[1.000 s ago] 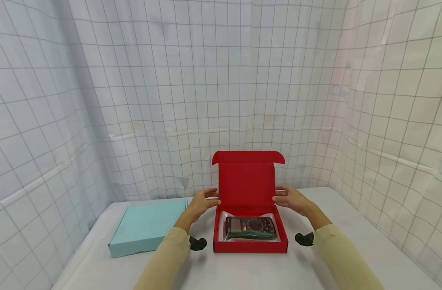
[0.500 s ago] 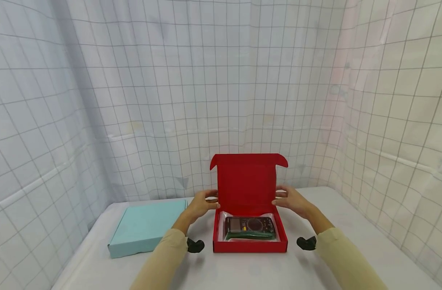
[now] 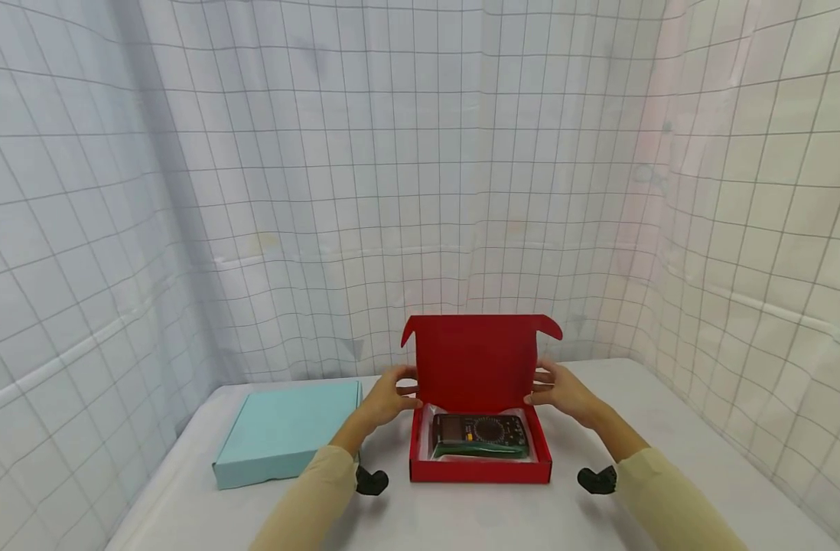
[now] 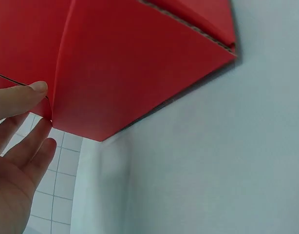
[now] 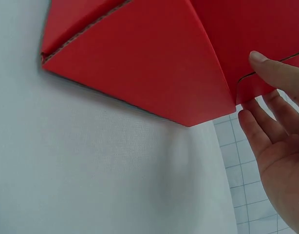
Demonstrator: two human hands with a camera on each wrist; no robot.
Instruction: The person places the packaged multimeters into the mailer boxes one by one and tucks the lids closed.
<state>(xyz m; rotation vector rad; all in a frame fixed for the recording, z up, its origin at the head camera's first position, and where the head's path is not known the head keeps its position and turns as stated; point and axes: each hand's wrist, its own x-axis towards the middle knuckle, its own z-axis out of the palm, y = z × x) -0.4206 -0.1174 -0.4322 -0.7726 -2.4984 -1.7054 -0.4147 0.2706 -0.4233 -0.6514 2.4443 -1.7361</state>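
A red cardboard box (image 3: 480, 471) sits on the white table, its lid (image 3: 476, 363) raised at the back and leaning forward, with side tabs spread at the top. Inside, a dark multimeter (image 3: 490, 430) with a round dial lies in clear plastic wrapping, with green along its near side. My left hand (image 3: 388, 399) pinches the lid's left edge low down; in the left wrist view the thumb (image 4: 23, 97) lies on its inner face, fingers behind. On the right edge, my right hand (image 3: 564, 394) grips likewise, thumb (image 5: 276, 73) in front and fingers behind.
To the left lies a closed light blue box (image 3: 292, 425), close beside my left forearm. A gridded white curtain (image 3: 447, 153) hangs behind the table and along both sides. Black wrist mounts (image 3: 372, 482) stick out from the sleeves.
The lid has tipped forward over the box, its top edge now lower and nearer. Both hands have stayed at its sides, shifting slightly with it. The multimeter has stayed in the box.
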